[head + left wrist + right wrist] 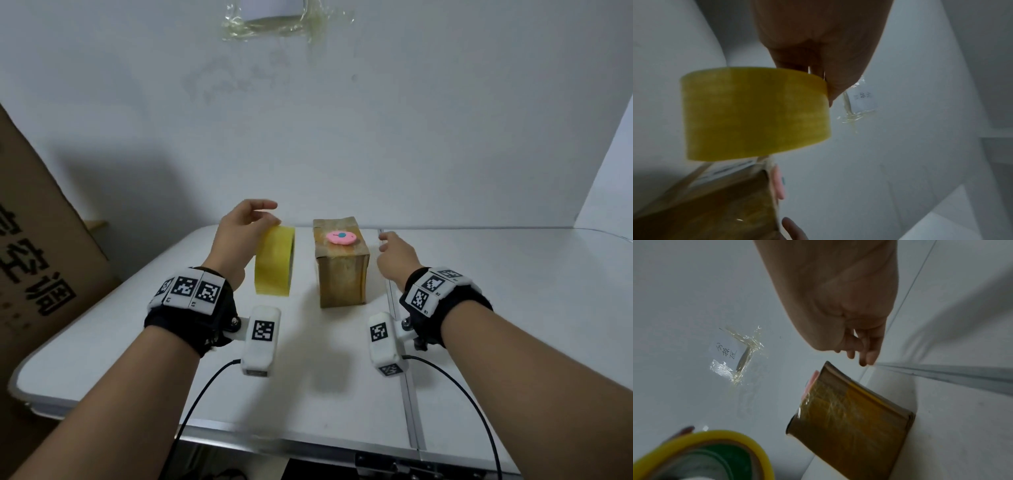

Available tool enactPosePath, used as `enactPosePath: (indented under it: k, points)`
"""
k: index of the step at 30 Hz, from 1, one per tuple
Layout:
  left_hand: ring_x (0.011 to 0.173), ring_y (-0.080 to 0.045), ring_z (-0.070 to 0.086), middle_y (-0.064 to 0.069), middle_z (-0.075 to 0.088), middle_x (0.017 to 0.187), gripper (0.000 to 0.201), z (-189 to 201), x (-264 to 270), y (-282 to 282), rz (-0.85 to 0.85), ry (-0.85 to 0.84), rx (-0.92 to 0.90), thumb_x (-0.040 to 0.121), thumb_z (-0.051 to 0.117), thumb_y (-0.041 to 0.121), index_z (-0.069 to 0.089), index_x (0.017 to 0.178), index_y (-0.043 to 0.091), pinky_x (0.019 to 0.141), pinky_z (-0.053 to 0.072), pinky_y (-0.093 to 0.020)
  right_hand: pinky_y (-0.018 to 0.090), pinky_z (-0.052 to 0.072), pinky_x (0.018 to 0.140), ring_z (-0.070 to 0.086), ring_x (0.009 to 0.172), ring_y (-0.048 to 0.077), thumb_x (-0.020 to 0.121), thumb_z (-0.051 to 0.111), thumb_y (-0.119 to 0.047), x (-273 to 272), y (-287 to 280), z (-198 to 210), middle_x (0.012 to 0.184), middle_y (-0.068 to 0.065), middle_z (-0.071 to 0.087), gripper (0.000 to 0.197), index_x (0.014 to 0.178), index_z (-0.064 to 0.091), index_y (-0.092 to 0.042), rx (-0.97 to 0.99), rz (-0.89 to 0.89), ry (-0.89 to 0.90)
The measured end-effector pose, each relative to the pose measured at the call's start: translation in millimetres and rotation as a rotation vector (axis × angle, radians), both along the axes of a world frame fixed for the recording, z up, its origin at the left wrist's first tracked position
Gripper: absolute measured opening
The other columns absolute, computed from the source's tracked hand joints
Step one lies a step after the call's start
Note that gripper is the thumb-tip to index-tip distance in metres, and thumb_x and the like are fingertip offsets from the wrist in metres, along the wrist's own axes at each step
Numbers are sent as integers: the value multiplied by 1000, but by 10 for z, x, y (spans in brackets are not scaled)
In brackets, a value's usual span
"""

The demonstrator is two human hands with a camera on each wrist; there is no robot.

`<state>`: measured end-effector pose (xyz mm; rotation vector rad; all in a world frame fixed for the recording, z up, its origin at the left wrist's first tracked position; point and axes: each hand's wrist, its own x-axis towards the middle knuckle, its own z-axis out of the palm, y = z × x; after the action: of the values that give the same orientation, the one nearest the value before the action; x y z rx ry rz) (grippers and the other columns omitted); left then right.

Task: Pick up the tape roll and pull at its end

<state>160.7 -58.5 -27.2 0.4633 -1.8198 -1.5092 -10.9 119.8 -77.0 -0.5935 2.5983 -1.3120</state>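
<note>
- Left grip curls over the top rim of a yellow tape roll, which stands on edge on the white desk.
- Right grip, fingers loosely bent, holds nothing and hovers just right of the taped cardboard box.
- The roll stands just left of the box.

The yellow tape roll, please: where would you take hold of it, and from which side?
The tape roll stands on edge, its flat faces to left and right. Come from above, I think, with the grip across the top rim, thumb on one face, fingers on the other; the left hand is there, and the box crowds its right side.
</note>
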Motion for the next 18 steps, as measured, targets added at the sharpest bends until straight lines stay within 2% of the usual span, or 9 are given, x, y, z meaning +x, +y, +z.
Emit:
enactPosePath:
  k: [3, 5, 7, 9, 11, 14, 15, 18]
  points:
    - [76, -10, 61, 1, 68, 88, 27, 243, -16, 240, -153, 33, -19, 87, 63, 11, 66, 113, 18, 61, 47, -17, 44, 46, 103, 54, 123, 31, 88, 40, 6, -39, 117, 138, 134, 14, 54, 49, 135, 48, -8, -77, -48, 69]
    - [76, -9, 62, 1, 69, 90, 29, 343, -84, 394, -227, 31, -9, 88, 64, 12, 65, 116, 16, 59, 48, -15, 44, 49, 100, 59, 117, 31, 88, 40, 5, -79, 193, 215, 125, 11, 60, 43, 126, 54, -8, -125, -51, 78]
    - [79, -9, 64, 1, 72, 94, 27, 397, -206, 553, -275, 25, 27, 87, 65, 15, 66, 114, 17, 61, 49, -17, 45, 52, 98, 63, 111, 31, 89, 40, 1, -139, 310, 246, 115, 6, 61, 37, 119, 59, -10, -194, -65, 79]
    - [79, -11, 64, -2, 72, 97, 25, 408, -373, 715, -293, 22, 76, 87, 66, 14, 67, 112, 16, 61, 48, -18, 45, 54, 95, 67, 103, 29, 92, 42, -5, -208, 465, 257, 113, 6, 62, 30, 113, 62, -11, -237, -101, 89]
    - [76, -13, 62, -6, 69, 99, 24, 371, -547, 874, -310, 25, 120, 86, 67, 11, 67, 109, 15, 59, 49, -18, 39, 55, 91, 67, 89, 24, 94, 43, -7, -261, 624, 245, 106, 7, 64, 27, 110, 65, -9, -283, -122, 83]
    - [81, -17, 60, -9, 65, 99, 21, 214, -784, 1087, -344, -12, 146, 84, 69, 9, 68, 105, 14, 69, 51, -26, 33, 53, 80, 63, 78, 20, 94, 43, -6, -308, 792, 210, 94, 8, 66, 26, 103, 68, -6, -367, -128, 68]
    - [82, -16, 60, -7, 65, 97, 22, 145, -850, 1153, -347, -36, 139, 84, 69, 9, 68, 106, 13, 68, 51, -24, 32, 52, 78, 63, 78, 20, 94, 44, -9, -322, 830, 197, 93, 8, 67, 25, 99, 69, -7, -398, -128, 66]
    - [71, -10, 59, -2, 66, 91, 23, -69, -1009, 1298, -350, -86, 130, 86, 66, 9, 66, 110, 11, 52, 48, -14, 30, 52, 78, 64, 80, 19, 96, 46, -23, -313, 913, 167, 93, 7, 70, 27, 93, 70, -11, -480, -88, 18]
